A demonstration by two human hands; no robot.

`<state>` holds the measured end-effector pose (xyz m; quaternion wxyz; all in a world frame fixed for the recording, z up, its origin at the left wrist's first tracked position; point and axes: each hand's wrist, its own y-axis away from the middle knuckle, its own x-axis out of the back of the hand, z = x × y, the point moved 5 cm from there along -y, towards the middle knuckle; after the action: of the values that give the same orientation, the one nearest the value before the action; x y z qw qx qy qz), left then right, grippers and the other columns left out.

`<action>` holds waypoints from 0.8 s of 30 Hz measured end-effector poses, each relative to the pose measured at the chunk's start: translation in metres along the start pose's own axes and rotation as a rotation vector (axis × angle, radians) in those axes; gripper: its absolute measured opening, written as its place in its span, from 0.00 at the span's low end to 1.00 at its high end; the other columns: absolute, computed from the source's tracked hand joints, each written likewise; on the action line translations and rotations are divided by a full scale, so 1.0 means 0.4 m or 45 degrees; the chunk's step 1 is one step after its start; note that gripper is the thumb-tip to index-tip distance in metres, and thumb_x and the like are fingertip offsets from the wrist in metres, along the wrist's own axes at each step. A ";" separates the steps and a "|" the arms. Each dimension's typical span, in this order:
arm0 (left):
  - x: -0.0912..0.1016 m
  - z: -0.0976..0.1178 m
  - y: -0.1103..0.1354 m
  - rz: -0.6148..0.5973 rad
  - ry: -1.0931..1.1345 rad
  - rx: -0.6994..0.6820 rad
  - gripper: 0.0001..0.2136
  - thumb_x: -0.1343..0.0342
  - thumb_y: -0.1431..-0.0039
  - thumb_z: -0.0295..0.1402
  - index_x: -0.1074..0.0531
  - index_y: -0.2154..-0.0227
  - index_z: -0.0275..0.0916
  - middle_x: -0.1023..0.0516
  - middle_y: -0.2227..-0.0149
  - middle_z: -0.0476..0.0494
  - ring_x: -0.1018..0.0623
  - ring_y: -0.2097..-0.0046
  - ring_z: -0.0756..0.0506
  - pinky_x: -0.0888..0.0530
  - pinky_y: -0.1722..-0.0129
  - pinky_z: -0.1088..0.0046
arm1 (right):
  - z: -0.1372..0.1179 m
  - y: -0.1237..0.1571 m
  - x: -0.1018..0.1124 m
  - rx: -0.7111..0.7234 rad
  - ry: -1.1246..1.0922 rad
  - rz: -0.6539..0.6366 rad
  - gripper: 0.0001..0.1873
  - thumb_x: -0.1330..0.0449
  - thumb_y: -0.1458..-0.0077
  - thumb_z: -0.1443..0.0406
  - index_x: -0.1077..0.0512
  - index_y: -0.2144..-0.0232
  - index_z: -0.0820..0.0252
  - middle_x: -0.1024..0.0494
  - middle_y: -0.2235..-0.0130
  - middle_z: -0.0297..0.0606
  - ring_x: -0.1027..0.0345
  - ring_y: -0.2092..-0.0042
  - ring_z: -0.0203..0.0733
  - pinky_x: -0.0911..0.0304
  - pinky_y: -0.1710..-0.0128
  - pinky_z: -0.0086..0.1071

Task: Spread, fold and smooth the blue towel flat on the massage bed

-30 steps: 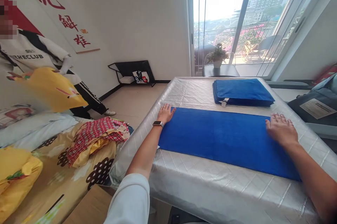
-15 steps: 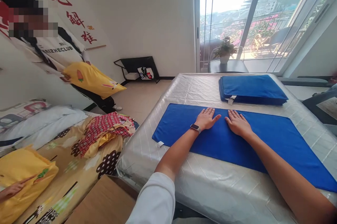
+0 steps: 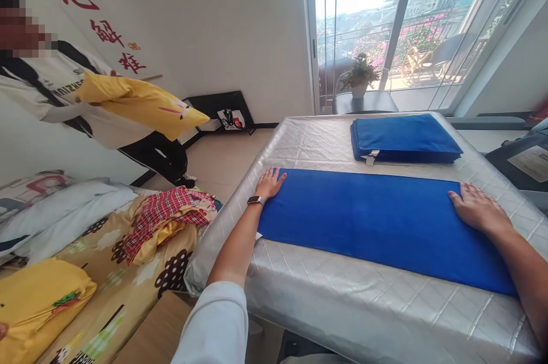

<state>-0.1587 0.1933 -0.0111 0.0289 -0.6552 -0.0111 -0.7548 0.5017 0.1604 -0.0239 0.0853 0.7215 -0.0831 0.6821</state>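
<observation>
A long blue folded cloth (image 3: 359, 215) lies flat across the silver quilted mattress (image 3: 325, 290). My left hand (image 3: 269, 183) rests on its far left corner, fingers spread, with a watch on the wrist. At the right end, my right hand (image 3: 482, 207) lies flat over the cloth's edge, palm down and fingers stretched out. Neither hand grips anything. Beyond the cloth sits a neat stack of folded blue cloths (image 3: 406, 137), with white tags showing at its front left. Another white tag peeks out by my left forearm.
On the left, a patterned bed (image 3: 137, 290) bears a yellow pillow (image 3: 47, 307) and a red plaid cloth (image 3: 165, 215). Behind it stands a person (image 3: 85, 107) holding a yellow pillow (image 3: 149, 102). A potted plant (image 3: 359, 76) sits on a chair by the window.
My hands have slid apart from the middle of the blue cloth to its two ends, left and right. The standing person has raised and tilted the yellow pillow. The view has shifted slightly.
</observation>
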 end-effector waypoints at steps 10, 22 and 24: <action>0.029 0.033 -0.005 0.126 0.062 0.267 0.41 0.72 0.28 0.56 0.48 0.28 0.25 0.48 0.27 0.25 0.48 0.26 0.35 0.50 0.28 0.55 | -0.031 0.039 0.039 -0.008 -0.073 -0.010 0.41 0.70 0.29 0.53 0.53 0.27 0.78 0.53 0.26 0.54 0.60 0.25 0.51 0.60 0.29 0.44; -0.030 0.620 0.081 0.133 0.077 -0.796 0.29 0.68 0.24 0.48 0.39 0.32 0.38 0.39 0.29 0.38 0.43 0.27 0.44 0.46 0.28 0.62 | -0.535 0.158 0.092 0.745 -0.109 0.186 0.33 0.60 0.29 0.58 0.39 0.30 0.68 0.39 0.30 0.49 0.49 0.28 0.50 0.53 0.29 0.46; -0.048 0.662 0.089 0.135 0.046 -0.751 0.29 0.69 0.24 0.47 0.40 0.31 0.37 0.40 0.29 0.37 0.43 0.27 0.44 0.45 0.28 0.61 | -0.637 0.173 0.061 0.792 -0.085 0.092 0.33 0.61 0.30 0.60 0.41 0.29 0.68 0.43 0.28 0.46 0.53 0.27 0.48 0.54 0.28 0.45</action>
<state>0.1079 0.1729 0.0065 -0.1231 -0.6213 0.2437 -0.7345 0.2396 0.1531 0.0153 -0.1666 0.7315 0.1013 0.6534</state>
